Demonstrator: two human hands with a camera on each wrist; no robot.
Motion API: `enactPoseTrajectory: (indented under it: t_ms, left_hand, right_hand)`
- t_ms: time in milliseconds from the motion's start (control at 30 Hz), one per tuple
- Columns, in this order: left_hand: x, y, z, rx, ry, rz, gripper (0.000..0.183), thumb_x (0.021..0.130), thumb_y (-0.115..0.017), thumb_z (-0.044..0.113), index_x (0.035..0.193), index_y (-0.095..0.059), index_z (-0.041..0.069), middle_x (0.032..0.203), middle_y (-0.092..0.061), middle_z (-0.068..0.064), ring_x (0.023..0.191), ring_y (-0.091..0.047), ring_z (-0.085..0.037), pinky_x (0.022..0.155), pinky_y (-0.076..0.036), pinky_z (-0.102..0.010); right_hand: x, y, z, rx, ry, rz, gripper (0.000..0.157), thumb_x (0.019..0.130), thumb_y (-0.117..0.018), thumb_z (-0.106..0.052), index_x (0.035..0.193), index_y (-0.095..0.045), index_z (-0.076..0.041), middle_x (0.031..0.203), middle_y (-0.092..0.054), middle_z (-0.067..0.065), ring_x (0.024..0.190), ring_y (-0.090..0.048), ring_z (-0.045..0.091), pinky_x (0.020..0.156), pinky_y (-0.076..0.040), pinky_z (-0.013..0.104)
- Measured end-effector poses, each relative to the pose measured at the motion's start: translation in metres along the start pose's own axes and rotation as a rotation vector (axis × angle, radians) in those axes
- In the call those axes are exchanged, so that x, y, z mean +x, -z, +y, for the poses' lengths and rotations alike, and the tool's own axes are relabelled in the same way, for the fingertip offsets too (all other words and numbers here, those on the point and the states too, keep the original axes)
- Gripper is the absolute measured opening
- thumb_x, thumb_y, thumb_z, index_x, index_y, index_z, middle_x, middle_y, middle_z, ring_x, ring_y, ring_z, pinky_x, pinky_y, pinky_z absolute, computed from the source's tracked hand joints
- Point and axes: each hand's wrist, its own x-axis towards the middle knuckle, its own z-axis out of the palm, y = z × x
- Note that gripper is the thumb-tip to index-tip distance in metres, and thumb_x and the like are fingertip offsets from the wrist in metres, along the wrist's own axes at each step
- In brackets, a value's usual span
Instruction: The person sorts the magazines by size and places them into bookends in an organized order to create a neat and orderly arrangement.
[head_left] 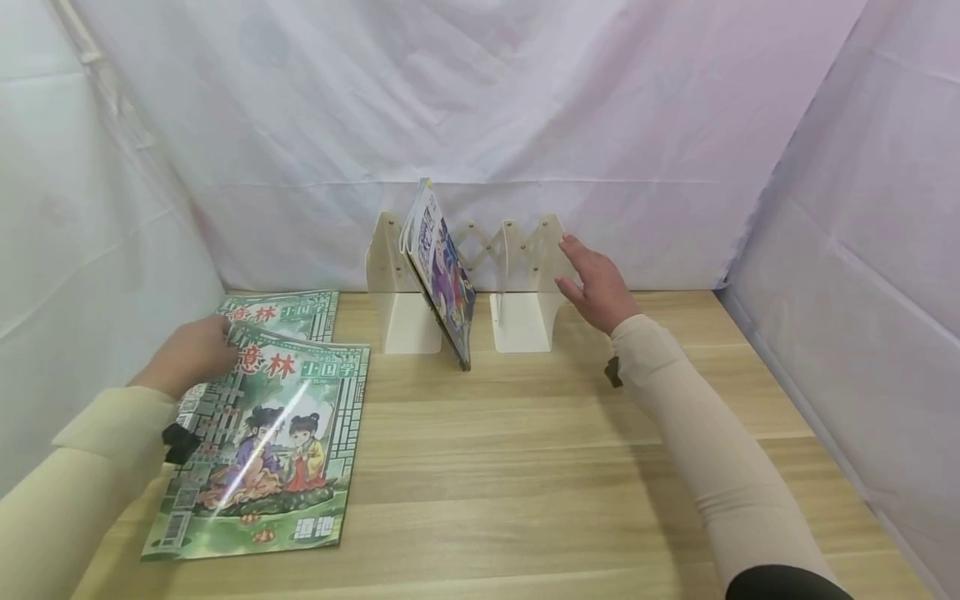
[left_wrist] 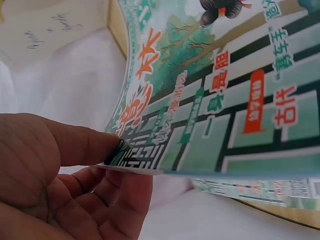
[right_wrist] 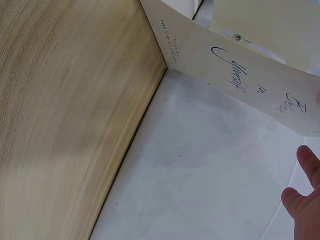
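Observation:
My left hand [head_left: 191, 357] pinches the top left corner of a green illustrated magazine [head_left: 277, 450], thumb above and fingers beneath. In the left wrist view its cover bends slightly near the grip. Another magazine with the same cover [head_left: 311, 307] lies partly hidden behind it. My right hand [head_left: 600, 290] is at the right side panel of a cream metal book rack [head_left: 522, 325], fingers extended, fingertips right at the panel's edge. Inside the rack a thin purple-and-blue magazine [head_left: 447, 279] leans at a slant. In the right wrist view the panel [right_wrist: 240, 75] bears handwriting-style lettering.
The wooden table [head_left: 480, 467] ends at white cloth walls behind and on both sides. The back cloth [head_left: 480, 100] hangs just behind the rack. A crisscross folding lattice [head_left: 487, 246] links the rack's panels.

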Motion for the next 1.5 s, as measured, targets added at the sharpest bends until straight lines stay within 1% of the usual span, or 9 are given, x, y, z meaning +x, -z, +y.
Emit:
enactPoseTrajectory:
  t_ms: [133, 300, 433, 667, 867, 1133, 1300, 1400, 1500]
  left_hand:
    - [-0.007, 0.006, 0.008, 0.009, -0.031, 0.021, 0.020, 0.085, -0.055, 0.007, 0.096, -0.048, -0.009, 0.079, -0.056, -0.020, 0.071, -0.054, -0.034, 0.059, -0.048, -0.046]
    - [-0.016, 0.013, 0.016, 0.012, -0.071, 0.036, 0.041, 0.089, -0.057, 0.010, 0.116, -0.044, -0.017, 0.100, -0.057, -0.038, 0.088, -0.057, -0.051, 0.073, -0.049, -0.063]
    - [-0.022, 0.017, 0.022, 0.022, -0.095, 0.049, 0.051, 0.089, -0.056, 0.010, 0.126, -0.039, -0.020, 0.110, -0.053, -0.044, 0.097, -0.054, -0.058, 0.081, -0.045, -0.069]
    - [-0.031, 0.022, 0.036, 0.039, -0.151, 0.075, 0.048, 0.092, -0.056, 0.009, 0.127, -0.039, -0.018, 0.109, -0.056, -0.042, 0.096, -0.056, -0.057, 0.079, -0.047, -0.068]
    - [-0.040, 0.024, 0.048, 0.056, -0.204, 0.132, 0.040, 0.090, -0.057, 0.007, 0.122, -0.045, -0.013, 0.105, -0.060, -0.037, 0.090, -0.060, -0.051, 0.075, -0.049, -0.064]
    - [-0.056, 0.033, 0.063, 0.035, -0.246, 0.119, 0.042, 0.090, -0.060, 0.007, 0.127, -0.046, -0.009, 0.109, -0.061, -0.035, 0.087, -0.063, -0.044, 0.071, -0.052, -0.060]
    - [-0.065, 0.035, 0.074, 0.040, -0.291, 0.150, 0.036, 0.092, -0.063, 0.008, 0.122, -0.049, -0.007, 0.106, -0.063, -0.033, 0.081, -0.064, -0.037, 0.067, -0.053, -0.056]
    - [-0.068, 0.035, 0.081, 0.040, -0.309, 0.177, 0.032, 0.092, -0.064, 0.008, 0.118, -0.051, -0.005, 0.104, -0.064, -0.030, 0.081, -0.064, -0.037, 0.068, -0.053, -0.058]
    - [-0.070, 0.036, 0.085, 0.032, -0.314, 0.191, 0.034, 0.091, -0.064, 0.008, 0.120, -0.051, -0.006, 0.104, -0.065, -0.030, 0.083, -0.064, -0.039, 0.069, -0.052, -0.059]
  right_hand:
    - [0.000, -0.001, 0.002, -0.006, 0.006, -0.002, 0.059, 0.101, -0.057, -0.020, 0.151, -0.035, 0.001, 0.160, -0.030, 0.014, 0.137, -0.039, 0.042, 0.114, -0.028, 0.055]
    - [0.000, 0.000, 0.002, -0.008, 0.020, 0.016, 0.058, 0.100, -0.059, -0.018, 0.150, -0.037, 0.002, 0.159, -0.031, 0.016, 0.138, -0.038, 0.041, 0.114, -0.028, 0.055]
    - [0.000, 0.000, 0.002, -0.006, 0.018, 0.007, 0.058, 0.101, -0.058, -0.018, 0.150, -0.036, 0.002, 0.159, -0.030, 0.016, 0.139, -0.037, 0.041, 0.114, -0.027, 0.055]
    - [-0.001, 0.000, 0.001, 0.012, -0.006, 0.000, 0.059, 0.101, -0.057, -0.019, 0.152, -0.034, 0.001, 0.160, -0.028, 0.014, 0.140, -0.035, 0.040, 0.115, -0.026, 0.053]
    - [-0.001, 0.000, -0.001, 0.025, -0.014, 0.003, 0.058, 0.101, -0.057, -0.019, 0.152, -0.034, 0.000, 0.160, -0.028, 0.013, 0.139, -0.035, 0.040, 0.115, -0.027, 0.054]
    - [0.000, 0.000, -0.003, 0.038, -0.012, -0.001, 0.058, 0.101, -0.057, -0.018, 0.152, -0.034, 0.001, 0.160, -0.028, 0.014, 0.140, -0.035, 0.040, 0.115, -0.027, 0.054]
    - [-0.001, 0.001, -0.003, 0.043, -0.017, -0.005, 0.059, 0.102, -0.056, -0.018, 0.152, -0.033, 0.001, 0.161, -0.027, 0.014, 0.140, -0.035, 0.041, 0.115, -0.027, 0.054]
    - [-0.001, 0.001, -0.003, 0.046, -0.028, -0.007, 0.059, 0.101, -0.056, -0.018, 0.153, -0.033, 0.000, 0.161, -0.026, 0.013, 0.140, -0.034, 0.040, 0.115, -0.027, 0.053]
    - [-0.001, 0.000, -0.002, 0.047, -0.039, -0.011, 0.059, 0.102, -0.056, -0.019, 0.153, -0.032, -0.001, 0.162, -0.025, 0.011, 0.140, -0.034, 0.039, 0.116, -0.026, 0.053]
